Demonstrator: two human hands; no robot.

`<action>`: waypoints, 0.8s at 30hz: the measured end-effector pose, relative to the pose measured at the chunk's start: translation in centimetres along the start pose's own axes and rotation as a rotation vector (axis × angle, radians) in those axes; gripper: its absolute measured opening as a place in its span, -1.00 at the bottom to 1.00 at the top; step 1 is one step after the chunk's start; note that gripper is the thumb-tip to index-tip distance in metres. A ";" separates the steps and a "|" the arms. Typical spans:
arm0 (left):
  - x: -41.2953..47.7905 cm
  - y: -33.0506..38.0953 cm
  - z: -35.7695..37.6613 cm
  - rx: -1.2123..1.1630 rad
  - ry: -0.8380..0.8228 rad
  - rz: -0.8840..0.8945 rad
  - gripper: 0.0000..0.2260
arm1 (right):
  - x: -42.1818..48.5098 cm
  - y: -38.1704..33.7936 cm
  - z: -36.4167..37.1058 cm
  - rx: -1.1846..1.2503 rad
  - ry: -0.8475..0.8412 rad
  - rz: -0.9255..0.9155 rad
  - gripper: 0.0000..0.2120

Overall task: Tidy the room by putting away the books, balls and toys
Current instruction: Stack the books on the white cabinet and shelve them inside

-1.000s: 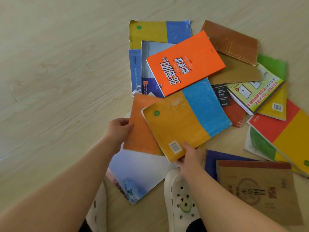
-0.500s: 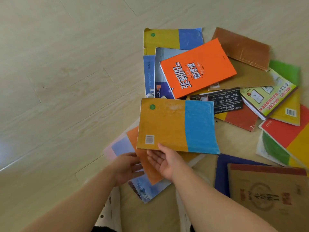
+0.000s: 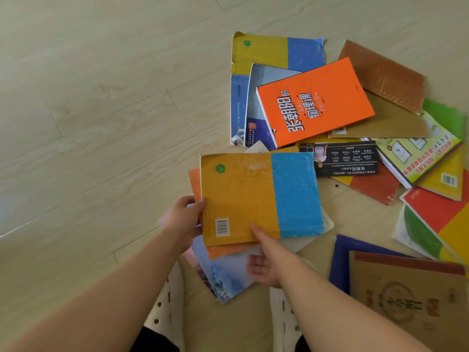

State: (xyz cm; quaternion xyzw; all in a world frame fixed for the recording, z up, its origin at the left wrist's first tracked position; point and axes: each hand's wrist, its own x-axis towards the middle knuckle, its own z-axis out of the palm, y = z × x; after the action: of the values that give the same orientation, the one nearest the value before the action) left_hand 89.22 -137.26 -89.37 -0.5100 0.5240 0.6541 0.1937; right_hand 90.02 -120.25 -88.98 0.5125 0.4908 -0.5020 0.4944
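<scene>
A yellow and blue book (image 3: 258, 196) lies on top of a small stack, over an orange book (image 3: 228, 250) and a sky-picture book (image 3: 223, 278). My left hand (image 3: 184, 219) grips the stack's left edge, thumb on the yellow cover. At the stack's near edge my right hand (image 3: 269, 260) has its thumb on the yellow cover and its fingers under the stack. Beyond the stack lies a bright orange book (image 3: 314, 102) with white characters.
Several more books lie scattered on the wooden floor (image 3: 101, 123): a brown one (image 3: 383, 74), a black-covered one (image 3: 342, 158), a red, green and yellow one (image 3: 439, 224), a tan one (image 3: 408, 301) at the near right. My white shoes (image 3: 167, 313) stand below the stack.
The yellow and blue book has been squared up on the stack. My left hand moved up to the stack's left edge, and my right hand took hold of its near edge.
</scene>
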 end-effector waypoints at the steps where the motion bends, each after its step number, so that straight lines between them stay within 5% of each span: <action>1: -0.1 0.1 -0.5 0.017 -0.014 -0.002 -0.79 | 0.4 -0.2 0.3 0.145 -0.022 -0.027 -0.59; 5: -0.7 -0.5 -2.1 0.649 -0.075 0.085 -0.90 | 3.0 -0.4 0.2 0.448 0.085 -0.215 -0.54; 7: -0.3 -0.7 -2.4 0.943 0.139 0.286 -0.83 | 3.7 0.1 -0.7 0.418 0.173 -0.246 -0.47; 9: 0.2 0.0 -2.1 1.022 0.293 0.389 -0.61 | 4.1 0.3 -1.2 0.347 0.234 -0.248 -0.52; 12: 1.0 0.1 -0.1 1.211 0.120 0.455 -0.37 | 4.2 0.2 -1.2 0.084 0.346 -0.220 -0.48; 16: 2.0 1.6 1.5 1.234 0.098 0.372 -0.41 | 4.3 0.7 -1.8 -0.135 0.373 -0.174 -0.33; 20: 2.2 2.4 1.3 1.370 0.074 0.369 -0.40 | 4.0 1.1 -1.9 0.051 0.595 -0.121 -0.09; 24: 2.2 2.1 1.5 1.340 0.059 0.273 -0.22 | 3.7 1.6 -1.8 0.266 0.552 -0.112 -0.18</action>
State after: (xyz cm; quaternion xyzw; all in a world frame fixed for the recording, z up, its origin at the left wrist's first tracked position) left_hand 85.98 -137.39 -90.37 -0.2270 0.8804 0.1930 0.3690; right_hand 91.73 -118.48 -92.68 0.6619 0.5640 -0.4302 0.2425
